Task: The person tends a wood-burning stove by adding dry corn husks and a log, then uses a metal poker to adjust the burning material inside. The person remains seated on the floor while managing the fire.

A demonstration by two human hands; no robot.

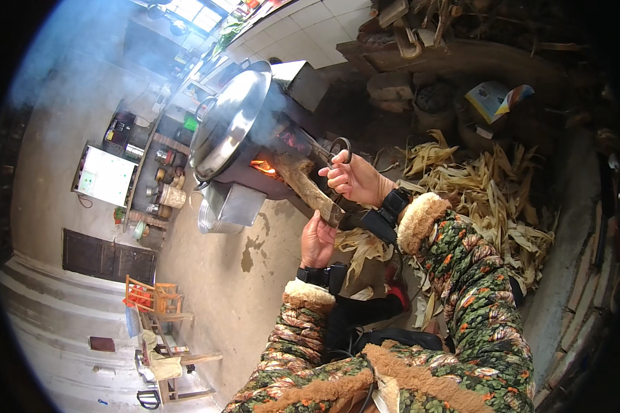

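My left hand (318, 241) grips the near end of a split piece of firewood (310, 186), whose far end reaches into the mouth of a stove (276, 191). Flames (263, 166) burn beside the wood, and embers glow farther in. My right hand (359, 178) is closed around the looped handle of metal fire tongs (342, 147); their tips point into the stove and are hidden by smoke and wood. On the stove sits a large pot with a shiny metal lid (237, 121). Smoke rises around it.
Dry corn husks (475, 191) lie heaped on the floor at the right. A metal bucket (217, 217) stands beyond the stove. Firewood (408, 31) is stacked at the top right. Wooden chairs (168, 299) and a shelf of jars (170, 196) are at the left.
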